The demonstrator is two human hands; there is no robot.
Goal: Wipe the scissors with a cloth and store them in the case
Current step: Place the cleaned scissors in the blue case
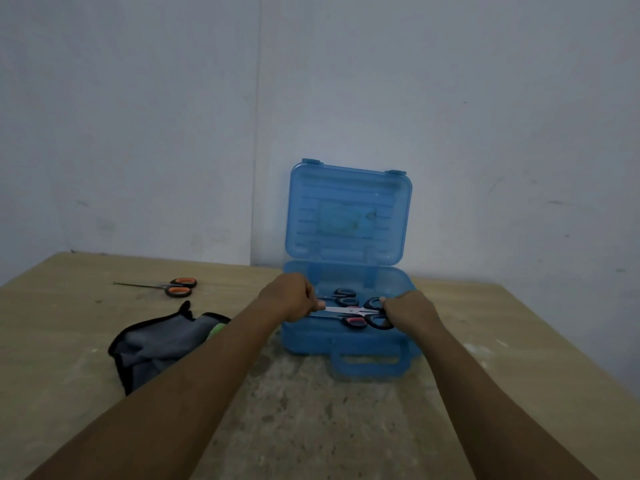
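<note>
1. Head view, where things are: the scissors [343, 310] hang between both hands, low over the open tray of the blue case [346, 344], whose lid [346, 216] stands upright against the wall. I cannot tell whether they touch anything beneath them.
2. Head view, the grip: the left hand [294, 299] pinches the blade end with curled fingers. The right hand [408, 311] is wrapped round the black handle loops. Neither hand is slack.
3. Head view, the relation that matters: the scissors' long axis runs side to side along the tray's length, tips towards the person's left, handles to the right. Blades look closed. The tray lies straight below, so I judge that only lowering and letting go remain.
4. Head view, what is underneath: two other pairs [346, 296] already lie in the tray on the same side-to-side line, one just behind and one just in front of the held pair, so it could land on them.
5. Head view, elsewhere: the grey cloth [156, 344] lies crumpled on the table [311, 427] to the left, nearer the left hand. An orange-handled pair [178, 286] lies beyond it, tip pointing left, well apart from the case.
</note>
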